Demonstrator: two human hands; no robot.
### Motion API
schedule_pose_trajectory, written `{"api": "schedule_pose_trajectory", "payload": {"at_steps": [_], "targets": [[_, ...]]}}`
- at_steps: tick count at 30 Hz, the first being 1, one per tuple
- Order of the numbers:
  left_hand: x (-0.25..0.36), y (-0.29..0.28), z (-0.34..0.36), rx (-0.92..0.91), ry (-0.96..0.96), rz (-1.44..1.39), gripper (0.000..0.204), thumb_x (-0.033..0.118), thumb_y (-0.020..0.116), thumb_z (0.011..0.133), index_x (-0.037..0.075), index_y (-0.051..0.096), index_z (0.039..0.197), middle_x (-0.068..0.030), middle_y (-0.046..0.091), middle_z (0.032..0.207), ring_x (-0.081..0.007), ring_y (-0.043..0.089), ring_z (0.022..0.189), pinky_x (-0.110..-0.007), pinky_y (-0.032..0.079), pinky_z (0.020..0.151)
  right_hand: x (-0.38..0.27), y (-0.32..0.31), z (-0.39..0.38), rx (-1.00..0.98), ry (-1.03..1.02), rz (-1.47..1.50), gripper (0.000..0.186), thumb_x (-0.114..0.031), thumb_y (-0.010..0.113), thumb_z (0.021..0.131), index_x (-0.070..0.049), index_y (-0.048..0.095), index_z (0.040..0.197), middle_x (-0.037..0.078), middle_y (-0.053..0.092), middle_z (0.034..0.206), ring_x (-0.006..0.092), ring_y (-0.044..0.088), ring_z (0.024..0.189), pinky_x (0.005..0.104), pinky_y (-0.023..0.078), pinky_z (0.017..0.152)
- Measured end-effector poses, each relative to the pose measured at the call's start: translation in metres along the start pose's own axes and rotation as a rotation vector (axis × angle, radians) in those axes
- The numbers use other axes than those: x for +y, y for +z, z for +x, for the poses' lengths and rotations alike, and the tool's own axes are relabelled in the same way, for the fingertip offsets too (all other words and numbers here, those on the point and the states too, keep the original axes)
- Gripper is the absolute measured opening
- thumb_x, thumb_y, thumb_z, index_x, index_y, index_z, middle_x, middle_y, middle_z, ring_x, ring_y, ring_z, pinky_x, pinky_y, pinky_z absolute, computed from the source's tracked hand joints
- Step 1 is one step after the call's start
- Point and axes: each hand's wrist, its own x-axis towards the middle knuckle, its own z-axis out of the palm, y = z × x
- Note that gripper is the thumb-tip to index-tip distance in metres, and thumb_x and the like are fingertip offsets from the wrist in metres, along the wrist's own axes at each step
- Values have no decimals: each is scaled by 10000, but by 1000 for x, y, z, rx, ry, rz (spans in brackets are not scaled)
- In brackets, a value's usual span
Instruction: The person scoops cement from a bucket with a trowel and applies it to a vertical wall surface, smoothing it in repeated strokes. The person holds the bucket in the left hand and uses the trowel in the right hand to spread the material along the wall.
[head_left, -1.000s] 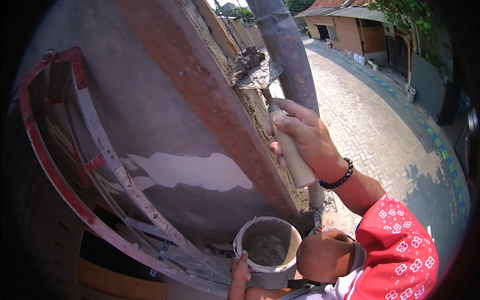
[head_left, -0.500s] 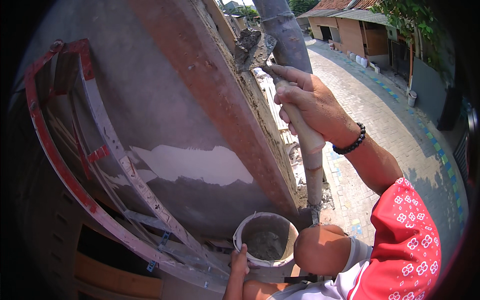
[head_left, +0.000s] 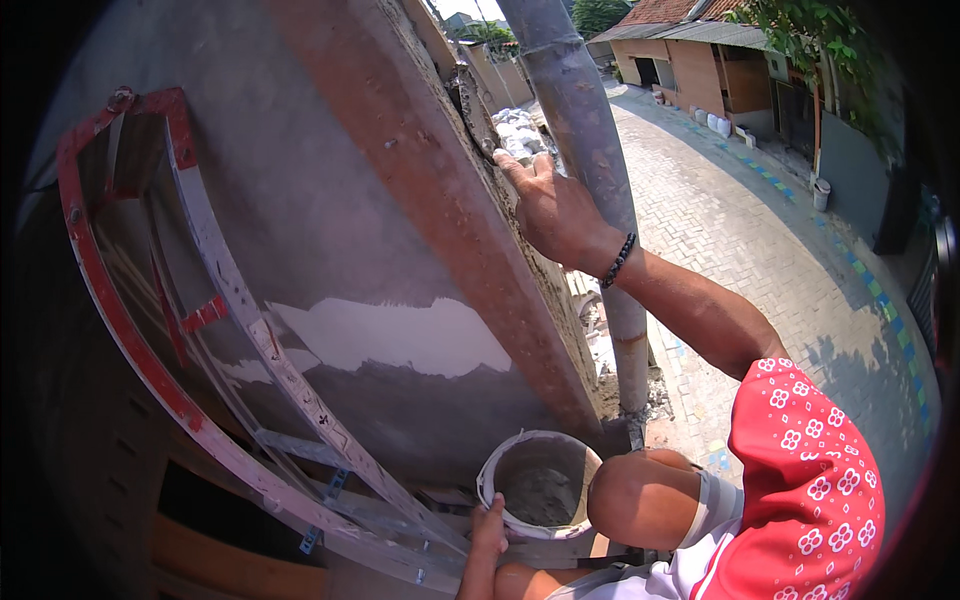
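My right hand (head_left: 562, 212) is closed round a trowel (head_left: 476, 112), its index finger stretched toward the blade. That blade appears nearly edge-on, pressed against or very close to the rough mortared edge (head_left: 520, 225) of the wall; the handle is hidden by my hand. Low in the view, my left hand (head_left: 489, 527) grips the rim of a whitish bucket (head_left: 590, 478), thumb over the lip. Grey wet mortar (head_left: 543, 494) lies inside the bucket, which stands beside my bent knee (head_left: 645, 497).
A red and white ladder (head_left: 215, 240) leans along the grey wall (head_left: 290, 190) at left. Close to my right forearm rises a thick grey pole (head_left: 575, 100). A paved lane (head_left: 720, 200) runs along the right, with houses (head_left: 690, 60) beyond.
My right hand has swung left and turned over, bringing the mortar-loaded trowel from in front of the pole onto the wall's edge. My left hand stays on the bucket rim.
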Motion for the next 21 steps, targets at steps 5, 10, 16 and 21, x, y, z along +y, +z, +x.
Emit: {"api": "schedule_pose_trajectory", "payload": {"at_steps": [5,10,16,21], "targets": [[-2,4,8,-14,15,-26,306,257,550,955,-10,545,1105,-145,628,915,-270,652,683,-427,567,443,16,-21,-4,-62,-123,-21,607,30,500,786,-20,399,1382,330,518,1047,402,639,753,467,527,679],[8,-2,-3,81,-23,12,342,318,564,950,-5,551,1064,-82,596,785,-124,480,430,-294,329,285,7,-31,-11,-206,-183,-74,609,32,525,794,-44,406,1386,285,530,1007,365,647,716,440,533,625],[17,36,8,-54,-24,39,333,335,542,958,13,548,1039,-74,574,715,-104,426,362,-267,246,243,22,-52,-61,-133,-168,-97,627,28,549,800,-134,424,1393,174,491,908,307,582,590,385,504,536],[10,8,1,5,-24,2,355,334,553,954,11,538,1101,-97,606,821,-141,509,457,-298,380,306,10,-43,-99,-138,-91,151,613,27,550,774,-102,449,1365,209,484,906,378,599,614,439,513,541]]}}
